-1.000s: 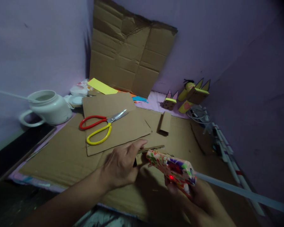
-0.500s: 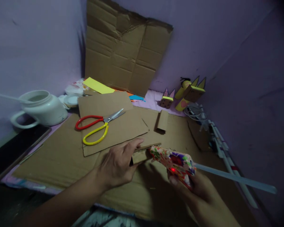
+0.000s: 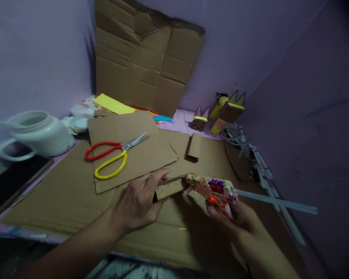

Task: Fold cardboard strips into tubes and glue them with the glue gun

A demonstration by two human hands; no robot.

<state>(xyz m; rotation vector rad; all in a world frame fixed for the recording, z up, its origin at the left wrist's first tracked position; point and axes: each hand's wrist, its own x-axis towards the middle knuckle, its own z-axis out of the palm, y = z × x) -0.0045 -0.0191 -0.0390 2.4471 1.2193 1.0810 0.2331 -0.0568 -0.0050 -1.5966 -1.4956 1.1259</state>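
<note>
My left hand point(image 3: 141, 199) grips one end of a folded cardboard piece point(image 3: 171, 188), thumb on top and fingers beneath. In my right hand point(image 3: 238, 221) is a glue gun point(image 3: 211, 190) with a floral covering and a lit red light; a long translucent glue stick point(image 3: 279, 200) juts from its back. The gun's tip is at the right end of the folded cardboard; whether it touches is hard to tell. Behind the hands stands a second folded cardboard piece point(image 3: 194, 147). Scissors point(image 3: 123, 151) with one red and one yellow handle lie on flat cardboard sheets point(image 3: 151, 159) at left.
A white pot point(image 3: 43, 133) and a dark phone-like slab point(image 3: 20, 182) are on the left. Paper animal figures point(image 3: 199, 119) and a coiled cable point(image 3: 234, 135) stand at back right. A large cardboard sheet point(image 3: 142, 58) leans on the wall, above a cardboard work mat point(image 3: 66, 201).
The view has shifted a little, so most things appear farther left. The glue gun's tip has moved along to the right end of the folded cardboard, and more of its inner face shows.
</note>
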